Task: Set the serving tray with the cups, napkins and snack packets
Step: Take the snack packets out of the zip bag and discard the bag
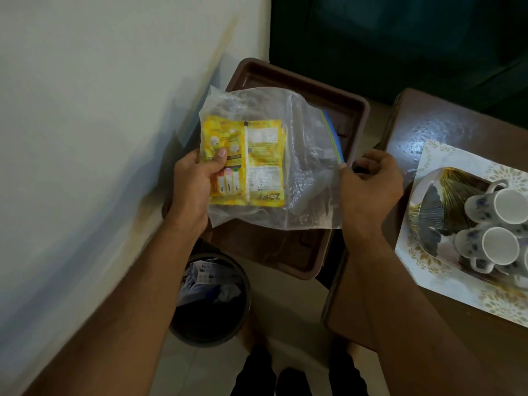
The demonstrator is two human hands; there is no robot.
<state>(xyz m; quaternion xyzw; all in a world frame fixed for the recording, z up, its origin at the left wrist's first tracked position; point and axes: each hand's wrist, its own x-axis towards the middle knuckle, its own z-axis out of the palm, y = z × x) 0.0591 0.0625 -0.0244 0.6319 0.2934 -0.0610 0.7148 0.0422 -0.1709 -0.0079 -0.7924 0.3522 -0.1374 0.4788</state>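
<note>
A clear zip bag (303, 167) with a blue seal strip hangs above a brown plastic tray (351, 110). Yellow snack packets (257, 161) lie inside its left half. My left hand (194, 190) pinches the bag's left side over the packets, thumb on top. My right hand (368, 190) grips the bag's right edge at the seal. On the brown table at the right, white floral cups (503, 224) sit on a gold-patterned serving tray (437, 207) that rests on a white patterned sheet (457, 284).
A white wall (100, 138) runs close along the left. A dark waste bin (211, 298) with paper scraps stands on the floor below the brown tray. My feet show at the bottom. Dark green furniture (400, 38) fills the back.
</note>
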